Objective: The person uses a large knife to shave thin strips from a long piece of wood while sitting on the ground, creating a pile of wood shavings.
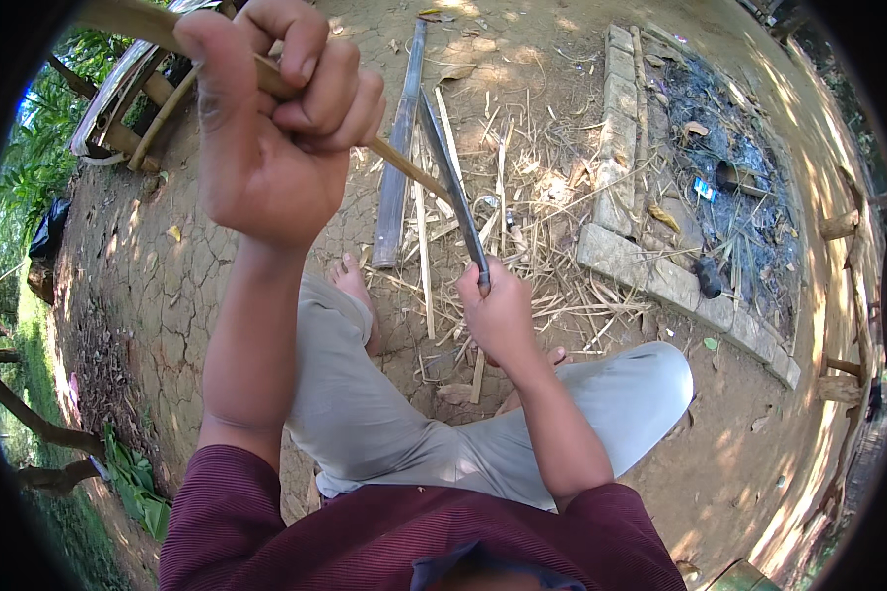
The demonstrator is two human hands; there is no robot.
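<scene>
Head view: I'm seeing a slim, tan stick (404, 166), left grip (276, 158) clutching it, right grip (501, 308) grasping a long, dark blade (467, 222).

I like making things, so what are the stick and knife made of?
The stick seems to be smooth bamboo or wood: it's tan and slender. The knife is probably metal: its long blade is dark grey, faintly shiny.
</scene>
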